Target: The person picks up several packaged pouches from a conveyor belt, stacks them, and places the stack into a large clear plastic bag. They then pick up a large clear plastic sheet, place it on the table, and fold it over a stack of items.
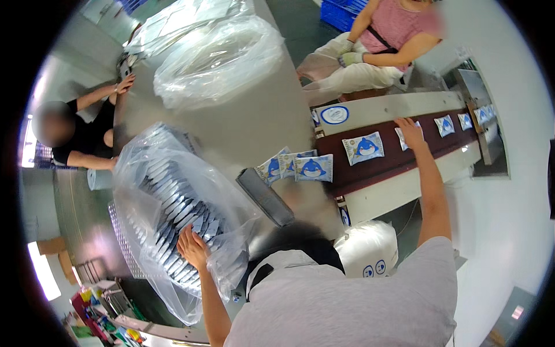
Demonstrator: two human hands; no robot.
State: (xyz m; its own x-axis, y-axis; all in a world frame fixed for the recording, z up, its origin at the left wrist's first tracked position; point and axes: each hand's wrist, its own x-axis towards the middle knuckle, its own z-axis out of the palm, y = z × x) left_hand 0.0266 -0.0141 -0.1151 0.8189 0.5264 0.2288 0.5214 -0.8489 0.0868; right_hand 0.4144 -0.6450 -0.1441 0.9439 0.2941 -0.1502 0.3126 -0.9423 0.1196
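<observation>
A: How might the packet [400, 140] on the conveyor belt [376, 170] handle?
B: Probably light, soft and slippery; best taken by opposite edges. The right hand [411, 135] covers it, fingers bent; whether it grips cannot be told.
A: And the left hand [193, 247]?
B: Left of the belt, it touches stacked packets [173, 202] in the clear bag [224, 188]; its grip is unclear.
</observation>
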